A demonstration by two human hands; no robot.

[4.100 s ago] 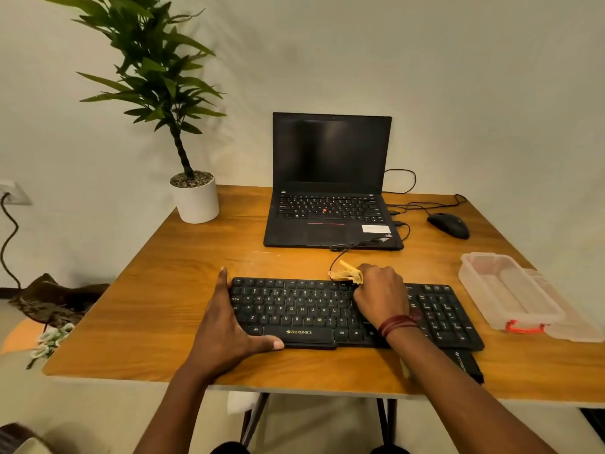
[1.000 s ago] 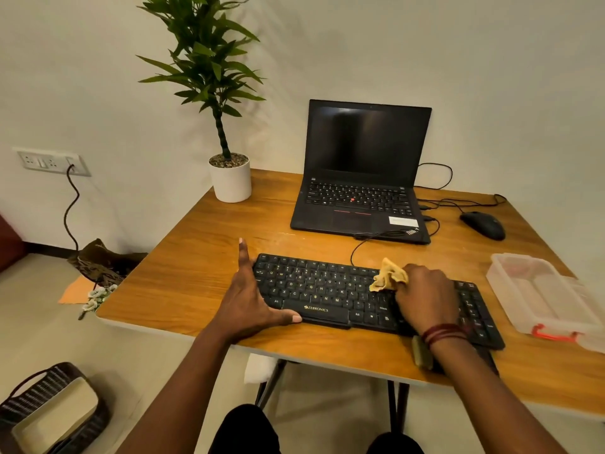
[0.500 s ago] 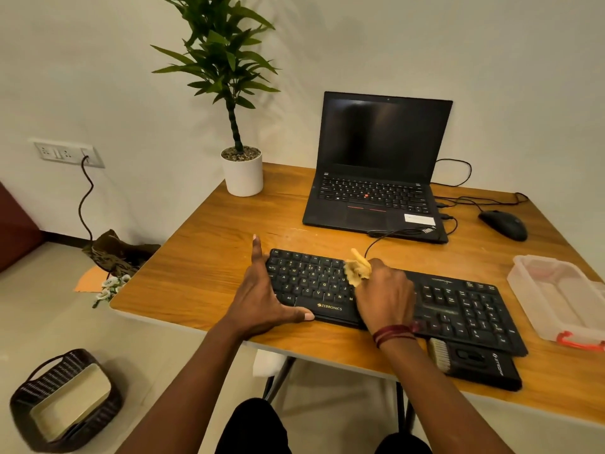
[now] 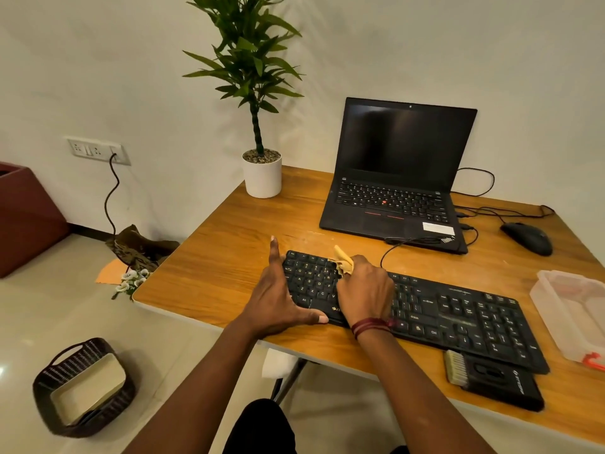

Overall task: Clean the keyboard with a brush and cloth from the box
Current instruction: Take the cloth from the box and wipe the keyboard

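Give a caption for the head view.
Right hand holds crumpled yellow cloth on black keyboard; left hand braces its end.

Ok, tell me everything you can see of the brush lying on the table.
The brush is a flat black block, plastic by its look, with a short row of pale bristles at its left end and small white lettering near its right end. It lies flat on the wooden table near the front edge, just in front of the right part of the keyboard; whether they touch cannot be told. Nothing holds it.
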